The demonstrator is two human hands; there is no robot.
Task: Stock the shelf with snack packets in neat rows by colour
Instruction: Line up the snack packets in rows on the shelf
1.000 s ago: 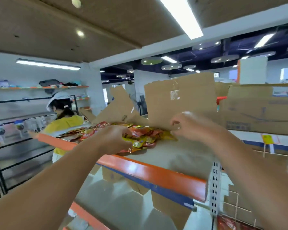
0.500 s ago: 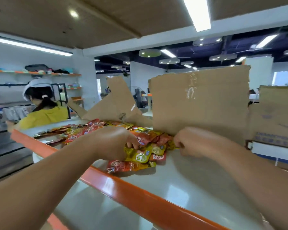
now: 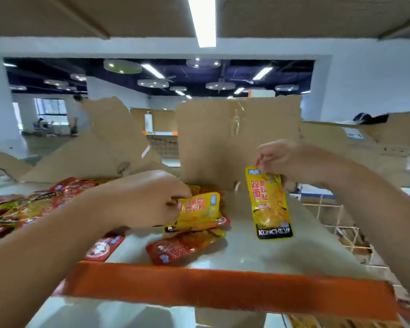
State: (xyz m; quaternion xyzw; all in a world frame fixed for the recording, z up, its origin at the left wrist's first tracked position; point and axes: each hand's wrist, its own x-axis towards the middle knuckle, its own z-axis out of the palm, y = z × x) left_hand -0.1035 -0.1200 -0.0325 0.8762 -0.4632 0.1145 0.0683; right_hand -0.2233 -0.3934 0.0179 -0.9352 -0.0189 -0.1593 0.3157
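Head: left hand [image 3: 142, 200] pinches yellow packet [image 3: 199, 210], right hand [image 3: 279, 159] dangles second packet [image 3: 269, 204].

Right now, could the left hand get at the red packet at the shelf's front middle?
Probably: the red packet lies uncovered close to the left hand, but that hand is busy pinching a yellow packet.

An upright cardboard sheet [image 3: 237, 143] (clear tape is stuck to it) is seen at the middle, flanked by a torn cardboard piece [image 3: 100, 147] on the left and a labelled cardboard box [image 3: 365, 147] on the right. A wire mesh panel [image 3: 336, 223] is seen lower right, and a strip light [image 3: 202, 20] is mounted overhead.
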